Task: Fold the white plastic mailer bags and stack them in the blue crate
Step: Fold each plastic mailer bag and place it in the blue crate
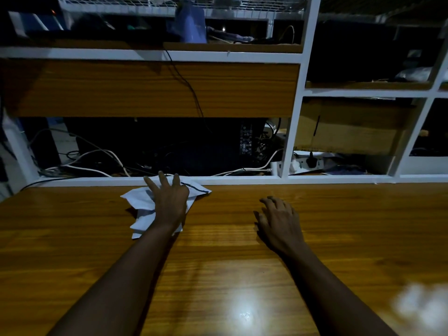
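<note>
White mailer bag [140, 202], crumpled at the far edge of the table [218, 263], is pressed under the spread left hand [171, 202]; the open right hand [278, 221] is rested apart, rightward.

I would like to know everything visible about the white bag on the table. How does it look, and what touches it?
The white mailer bag looks like thin, creased plastic, partly folded into uneven layers, with a dark strip along its far right edge. It lies on the wooden table, near the table's far edge. The left hand presses on its middle with fingers spread and hides part of it. The right hand rests apart from it.
</note>
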Demonstrator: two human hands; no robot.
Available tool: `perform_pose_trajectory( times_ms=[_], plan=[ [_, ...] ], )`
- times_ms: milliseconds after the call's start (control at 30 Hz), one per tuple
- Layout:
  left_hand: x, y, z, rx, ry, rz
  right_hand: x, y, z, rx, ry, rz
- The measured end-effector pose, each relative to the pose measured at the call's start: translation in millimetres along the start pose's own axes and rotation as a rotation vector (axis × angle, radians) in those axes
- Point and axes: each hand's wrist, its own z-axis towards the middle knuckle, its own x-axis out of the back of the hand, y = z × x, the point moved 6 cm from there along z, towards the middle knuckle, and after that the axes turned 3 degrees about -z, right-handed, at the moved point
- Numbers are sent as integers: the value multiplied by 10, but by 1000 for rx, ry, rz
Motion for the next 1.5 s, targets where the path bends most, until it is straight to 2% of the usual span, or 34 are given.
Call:
perform_pose_trajectory(
  times_ms=[100,233,367,500,567,700,767,867,967,1033,1100,1167,1367,1500],
  plan=[
    [159,81,-10,-52,112,-59,35,9,-11,-3,4,9],
    [456,509,-92,-92,85,-126,165,71,-59,30,67,16],
    [563,1210,-186,-233,50,-307,445,300,-194,22,115,-14],
    [576,2010,-319,-303,-117,-585,616,793,-329,-9,40,-147],
    [544,2363,-393,-333,-201,-651,692,1031,-393,-102,28,-116],
    [485,2820,-462,-423,-280,-759,731,1226,-472,-118,9,-108],
    [483,2893,-460,-458,-288,-808,667,1283,-464,-140,-39,-132],
    [464,2875,-469,-537,-290,-856,428,1322,-457,-90,-209,-266],
    [247,2729,-407,-584,-370,-636,382,1387,-436,-130,-253,-186],
    [53,2587,-320,-592,-483,-498,323,1451,-410,-147,-337,-182],
    [-61,2473,-268,-614,-579,-473,272,1512,-358,-155,-457,-205],
    [-82,2407,-244,-639,-598,-500,253,1566,-307,-139,-523,-213],
    [-97,2365,-177,-658,-601,-524,302,1654,-254,-112,-545,-193],
    [-9,2357,-161,-600,-452,-507,308,1684,-234,-138,-448,-200]
  ],
)
